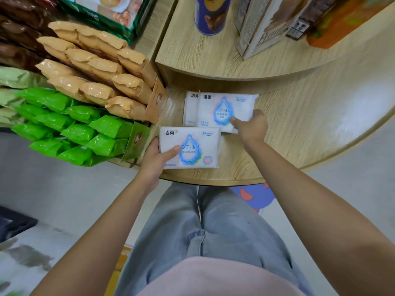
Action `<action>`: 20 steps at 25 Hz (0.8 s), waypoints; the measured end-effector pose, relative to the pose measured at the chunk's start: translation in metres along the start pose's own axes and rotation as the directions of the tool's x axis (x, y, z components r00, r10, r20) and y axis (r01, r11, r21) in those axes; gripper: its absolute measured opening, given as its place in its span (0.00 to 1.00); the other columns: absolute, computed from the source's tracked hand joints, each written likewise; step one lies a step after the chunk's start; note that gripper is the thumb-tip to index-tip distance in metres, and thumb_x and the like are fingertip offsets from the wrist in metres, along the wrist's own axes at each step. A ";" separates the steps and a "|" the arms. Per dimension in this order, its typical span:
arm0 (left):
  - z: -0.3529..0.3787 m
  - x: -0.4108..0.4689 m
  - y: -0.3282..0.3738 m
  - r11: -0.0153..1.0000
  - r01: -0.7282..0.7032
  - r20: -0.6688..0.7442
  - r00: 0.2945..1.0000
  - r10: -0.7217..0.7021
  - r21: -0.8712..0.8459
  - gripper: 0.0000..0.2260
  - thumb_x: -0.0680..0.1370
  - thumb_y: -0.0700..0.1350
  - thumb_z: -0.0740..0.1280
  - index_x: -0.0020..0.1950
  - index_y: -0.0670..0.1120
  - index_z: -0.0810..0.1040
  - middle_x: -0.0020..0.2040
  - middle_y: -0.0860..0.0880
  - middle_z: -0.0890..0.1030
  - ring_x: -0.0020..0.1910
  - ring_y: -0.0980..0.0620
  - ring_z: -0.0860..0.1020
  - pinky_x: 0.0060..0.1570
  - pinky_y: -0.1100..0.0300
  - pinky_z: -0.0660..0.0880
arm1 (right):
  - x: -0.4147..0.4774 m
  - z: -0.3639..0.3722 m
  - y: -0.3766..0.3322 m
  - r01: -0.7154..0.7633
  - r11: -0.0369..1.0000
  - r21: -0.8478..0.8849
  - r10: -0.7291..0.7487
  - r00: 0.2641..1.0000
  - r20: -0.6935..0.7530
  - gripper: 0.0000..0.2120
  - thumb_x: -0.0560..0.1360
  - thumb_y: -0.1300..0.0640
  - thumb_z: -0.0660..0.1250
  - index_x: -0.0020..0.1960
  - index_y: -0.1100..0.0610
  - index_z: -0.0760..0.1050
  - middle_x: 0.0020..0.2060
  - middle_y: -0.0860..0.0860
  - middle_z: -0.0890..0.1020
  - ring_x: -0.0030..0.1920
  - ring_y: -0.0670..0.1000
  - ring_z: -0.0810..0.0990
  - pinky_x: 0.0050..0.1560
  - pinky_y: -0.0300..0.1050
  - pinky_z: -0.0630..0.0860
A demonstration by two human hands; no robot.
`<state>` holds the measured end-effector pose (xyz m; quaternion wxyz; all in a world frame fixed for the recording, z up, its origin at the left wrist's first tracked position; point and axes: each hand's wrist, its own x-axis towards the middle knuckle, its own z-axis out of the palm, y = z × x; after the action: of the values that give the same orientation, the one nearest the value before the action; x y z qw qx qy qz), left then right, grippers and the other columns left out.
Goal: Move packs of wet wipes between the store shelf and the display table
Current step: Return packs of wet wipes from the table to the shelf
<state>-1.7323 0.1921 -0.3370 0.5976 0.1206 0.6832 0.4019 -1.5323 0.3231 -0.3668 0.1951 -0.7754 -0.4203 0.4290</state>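
Three white packs of wet wipes with a blue drop printed on them are seen at the centre of the frame, on the lower tier of a round wooden surface (pixel 299 129). The near pack (pixel 192 149) is held at its left end by the left grip (pixel 157 159), the thumb laid on top and the fingers tucked beneath. Whether this pack rests on the wood or is lifted just above it cannot be told.

Just above it in the frame, the upper pack (pixel 226 110) is laid on top of a third pack (pixel 190 107), of which only the left strip is shown. The upper pack is pinched at its lower right corner by the right grip (pixel 250 127), the thumb pressed on its face and the fingers curled round its right edge.

On the raised tier, at the top of the frame, a blue tin (pixel 211 16) and printed cartons (pixel 263 26) are stood upright. At the left, rows of tan packets (pixel 96 67) and, below them, green packets (pixel 70 129) are stacked in open boxes. Pale jeans (pixel 213 221) are seen at the bottom centre.
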 end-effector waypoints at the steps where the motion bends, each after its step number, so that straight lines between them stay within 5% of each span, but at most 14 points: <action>1: 0.002 -0.002 0.005 1.000 -0.023 0.020 1.000 0.023 -0.008 0.12 0.75 0.37 0.68 0.56 0.47 0.74 0.51 0.50 0.83 0.46 0.55 0.83 0.44 0.59 0.81 | -0.003 -0.007 0.000 -0.013 0.998 0.064 0.010 0.999 0.043 0.17 0.65 0.59 0.77 0.49 0.60 0.73 0.44 0.53 0.80 0.43 0.52 0.80 0.39 0.44 0.76; 5: 0.018 -0.016 0.031 0.995 -0.097 0.164 0.982 0.093 0.015 0.12 0.74 0.37 0.68 0.55 0.49 0.76 0.53 0.49 0.84 0.50 0.51 0.83 0.49 0.54 0.81 | -0.038 -0.062 0.012 -0.077 0.941 0.331 0.039 0.992 0.121 0.18 0.66 0.65 0.76 0.52 0.61 0.73 0.45 0.51 0.81 0.42 0.49 0.82 0.42 0.42 0.81; 9: 0.049 -0.033 0.043 0.985 -0.107 0.437 0.899 0.037 0.136 0.15 0.72 0.39 0.71 0.57 0.47 0.75 0.57 0.47 0.83 0.55 0.46 0.82 0.52 0.50 0.79 | -0.105 -0.121 0.063 -0.116 0.742 0.660 0.185 0.982 -0.036 0.28 0.61 0.62 0.78 0.60 0.63 0.74 0.53 0.56 0.83 0.51 0.55 0.83 0.51 0.51 0.81; 15: 0.139 -0.098 0.015 0.861 -0.271 0.763 0.618 -0.187 0.431 0.13 0.74 0.36 0.67 0.58 0.42 0.75 0.52 0.48 0.84 0.50 0.48 0.83 0.44 0.57 0.81 | -0.239 -0.182 0.172 0.041 0.381 0.923 0.479 0.846 -0.235 0.22 0.69 0.69 0.71 0.62 0.62 0.74 0.55 0.56 0.83 0.52 0.54 0.83 0.44 0.45 0.81; 20: 0.236 -0.170 -0.044 0.805 -0.335 0.839 0.431 -0.331 0.489 0.19 0.71 0.39 0.68 0.61 0.39 0.74 0.54 0.44 0.83 0.50 0.46 0.83 0.45 0.55 0.81 | -0.338 -0.226 0.264 0.209 0.269 0.940 0.660 0.671 -0.338 0.20 0.70 0.68 0.70 0.61 0.57 0.75 0.53 0.51 0.83 0.48 0.49 0.84 0.43 0.41 0.81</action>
<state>-1.4592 0.1495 -0.2357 0.7961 0.4965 0.3437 0.0392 -1.3106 -0.0914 -0.2469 0.6771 -0.6595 0.1510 0.2894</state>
